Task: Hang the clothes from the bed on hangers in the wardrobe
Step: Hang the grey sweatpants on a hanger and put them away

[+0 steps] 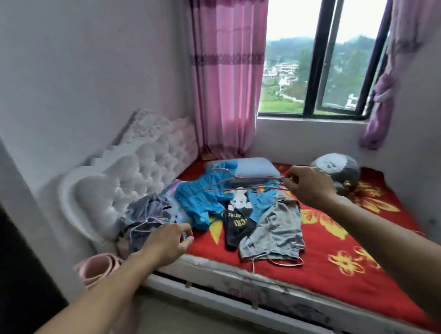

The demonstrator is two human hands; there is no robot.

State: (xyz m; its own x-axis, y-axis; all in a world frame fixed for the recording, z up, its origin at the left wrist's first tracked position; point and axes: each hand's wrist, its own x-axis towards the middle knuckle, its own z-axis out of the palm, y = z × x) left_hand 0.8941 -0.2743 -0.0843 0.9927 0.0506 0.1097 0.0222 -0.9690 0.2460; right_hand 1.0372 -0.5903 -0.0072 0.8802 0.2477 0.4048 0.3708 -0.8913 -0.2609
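Observation:
Clothes lie on the bed's red flowered cover [337, 241]. A blue knit garment [200, 201] is at the middle, a black printed top [237, 217] beside it, grey shorts [274, 231] to the right, and a grey-blue crumpled garment [147, 214] by the headboard. My right hand [308, 187] holds a thin pink wire hanger [239, 182] above the blue garment. My left hand [166, 242] hovers with curled fingers just right of the crumpled garment, holding nothing. Another pink hanger [286, 263] lies under the shorts' hem. The wardrobe is not in view.
A tufted white headboard [139, 169] stands at the left. A pillow [254, 168] and a grey plush toy [337, 168] lie near the window wall. Pink curtains [225, 74] hang beside the window. A pink container [98, 267] sits on the floor by the bed corner.

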